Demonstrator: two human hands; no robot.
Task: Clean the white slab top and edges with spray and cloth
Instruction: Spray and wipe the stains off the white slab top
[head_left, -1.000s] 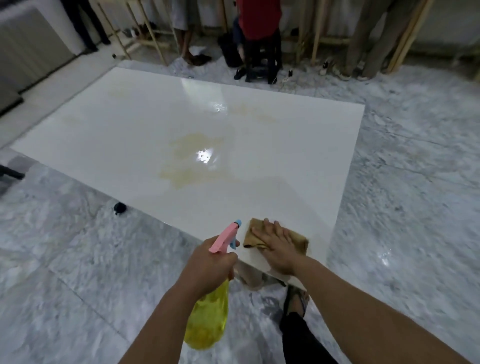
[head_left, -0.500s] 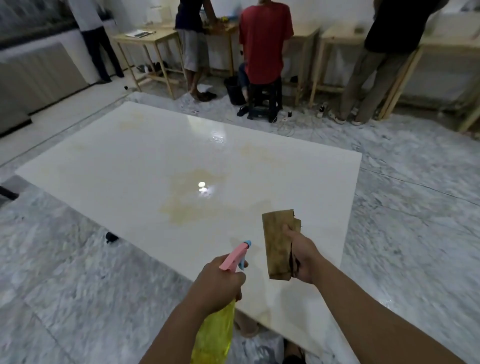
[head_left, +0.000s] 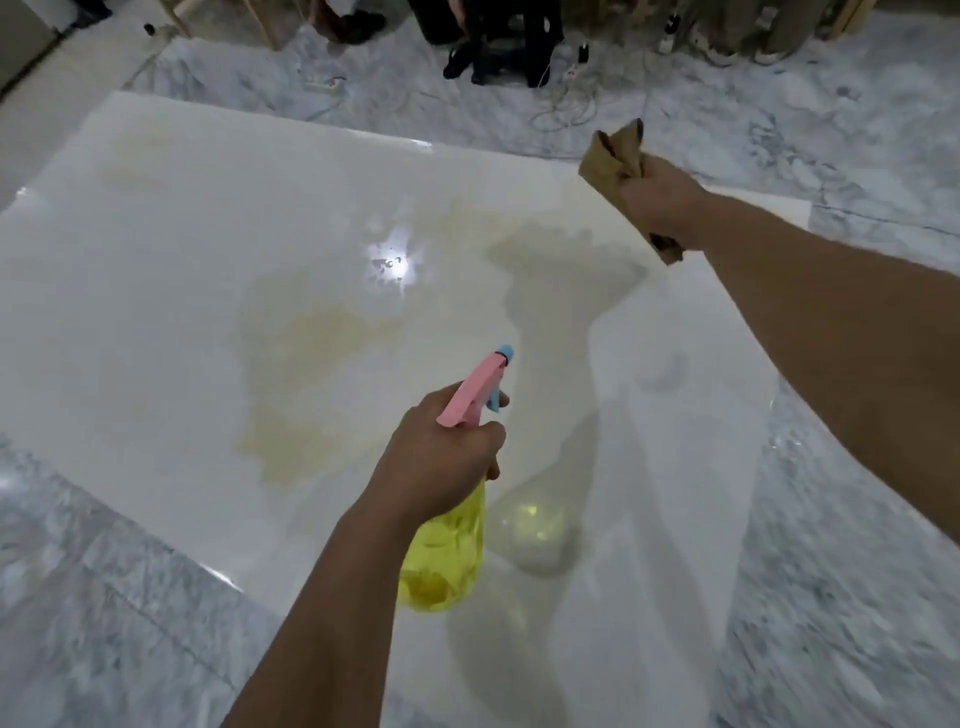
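Left hand (head_left: 441, 457) gripped the yellow spray bottle (head_left: 444, 551), hiding its neck; right hand (head_left: 657, 200) clutched the brown cloth (head_left: 610, 150) above the white slab (head_left: 182, 312). No label showed.

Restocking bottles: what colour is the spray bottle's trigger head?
Pink, with a blue nozzle tip, on the spray bottle; head view.

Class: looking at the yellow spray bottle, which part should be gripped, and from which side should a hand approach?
Grip the spray bottle at its narrow neck under the pink head, coming from behind, as the left hand does: the nozzle points away at the slab.
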